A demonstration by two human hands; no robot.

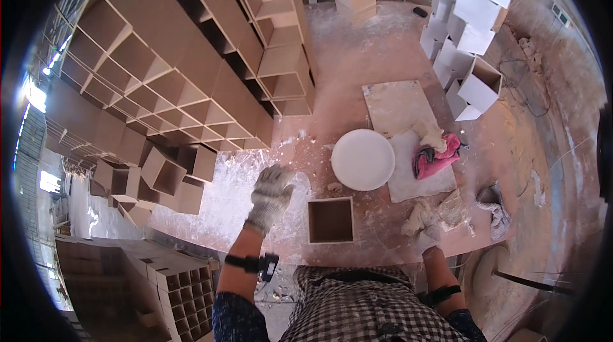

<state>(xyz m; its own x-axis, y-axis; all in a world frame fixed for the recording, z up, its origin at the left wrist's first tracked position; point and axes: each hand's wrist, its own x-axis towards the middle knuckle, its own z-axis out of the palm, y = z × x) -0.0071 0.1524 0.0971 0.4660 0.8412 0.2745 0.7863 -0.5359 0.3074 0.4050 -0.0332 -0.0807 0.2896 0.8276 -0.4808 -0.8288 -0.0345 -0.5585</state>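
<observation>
Spanning the upper left: a long wooden cubby shelving unit (191, 67) is laid beyond the small open box (331, 219), with more shelf units stacked behind it.
Work surface: a dusty pinkish table (357, 67) is seen under the small open box, smeared white to the box's left.
White boxes: a pile of coated boxes (469, 29) is stacked far up and right of the small open box.
Round lid: a white disc (363, 159) is placed just above the small open box.
Small open box: bare brown wood, set at the near table edge between both hands; no white coating is visible on it.
Rag: a pink cloth (435, 156) is laid right of the disc.
Left hand (271, 194): gloved, fingers spread apart, pressed flat on the white patch left of the small open box, nothing gripped.
Right hand (426, 235): gloved, right of the small open box, beside crumpled rags; its grip cannot be told.
Progress: judged early for this box; many bare units are left.
Hidden: the right fingers and the table's near edge are cut off by the torso.
</observation>
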